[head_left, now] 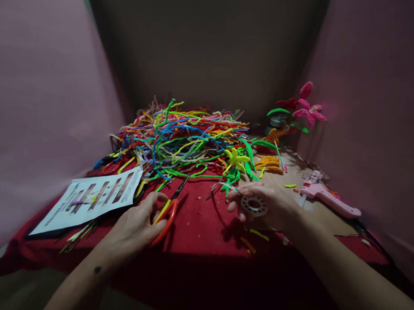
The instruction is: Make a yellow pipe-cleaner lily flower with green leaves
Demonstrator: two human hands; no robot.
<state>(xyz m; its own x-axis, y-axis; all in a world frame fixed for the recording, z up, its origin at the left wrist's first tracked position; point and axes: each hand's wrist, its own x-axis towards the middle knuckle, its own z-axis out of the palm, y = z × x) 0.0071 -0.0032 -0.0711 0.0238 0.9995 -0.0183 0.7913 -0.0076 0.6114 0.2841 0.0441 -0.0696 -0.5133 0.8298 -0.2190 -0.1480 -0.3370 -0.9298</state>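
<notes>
My left hand [137, 227] is closed round the orange handles of a pair of scissors [167, 215], whose dark blades point up toward the heap. My right hand [263, 202] grips a small round spool [254, 205] with holes in it, and a thin pale strand leads from its fingers toward a yellow pipe-cleaner flower [237, 159] with green leaves. Both hands rest on the red cloth [199, 224] that covers the table. A big heap of coloured pipe cleaners [180, 137] lies just beyond them.
A printed instruction sheet [90, 197] lies at the left. A pink glue gun [324, 196] sits on the right, on brown cardboard. Pink and red pipe-cleaner flowers [305, 107] stand at the back right. Small cut scraps dot the cloth. Pink walls close in on both sides.
</notes>
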